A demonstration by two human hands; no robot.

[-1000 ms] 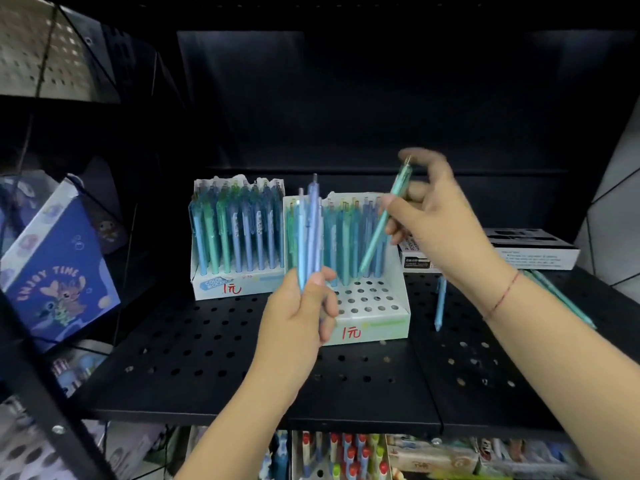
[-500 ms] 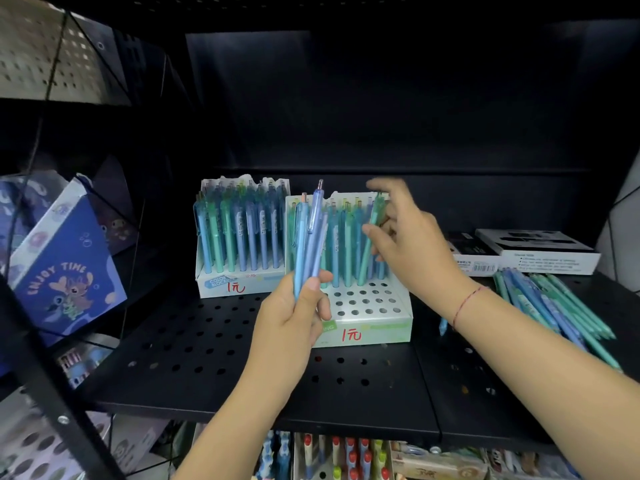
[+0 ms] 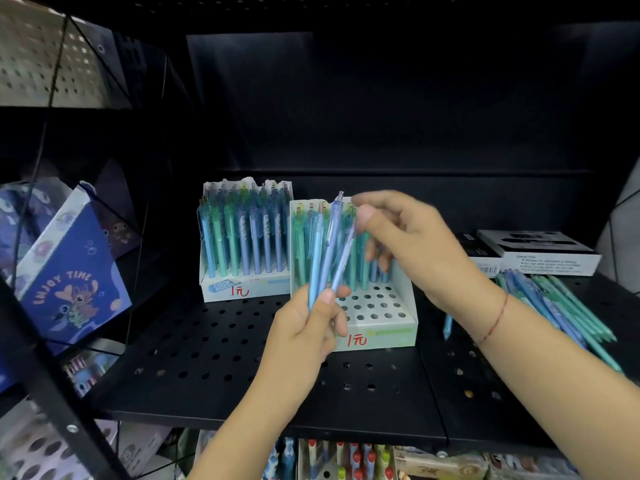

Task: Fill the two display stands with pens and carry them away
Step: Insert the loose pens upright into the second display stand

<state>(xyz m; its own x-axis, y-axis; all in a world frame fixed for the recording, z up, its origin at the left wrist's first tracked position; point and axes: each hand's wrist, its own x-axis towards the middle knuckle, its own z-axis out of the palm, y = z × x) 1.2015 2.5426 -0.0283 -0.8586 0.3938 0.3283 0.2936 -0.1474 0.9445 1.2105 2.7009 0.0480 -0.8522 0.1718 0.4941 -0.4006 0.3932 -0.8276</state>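
Over stand (image 3: 381, 308), L hand (image 3: 304, 327) grips pens (image 3: 325, 258); R hand (image 3: 422, 247) thumb beside tops.

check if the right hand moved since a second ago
Yes. The right hand has shifted left across the half-filled stand, from its right edge to the pens the left hand holds.

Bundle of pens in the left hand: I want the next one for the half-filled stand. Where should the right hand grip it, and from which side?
Pinch the upper end, near the clip. The pens fan apart above the left hand, while their lower ends are clamped in its grip. Come from the right, where the right hand is, and take the rightmost pen, which leans out that way. Then probably draw it up along its length.
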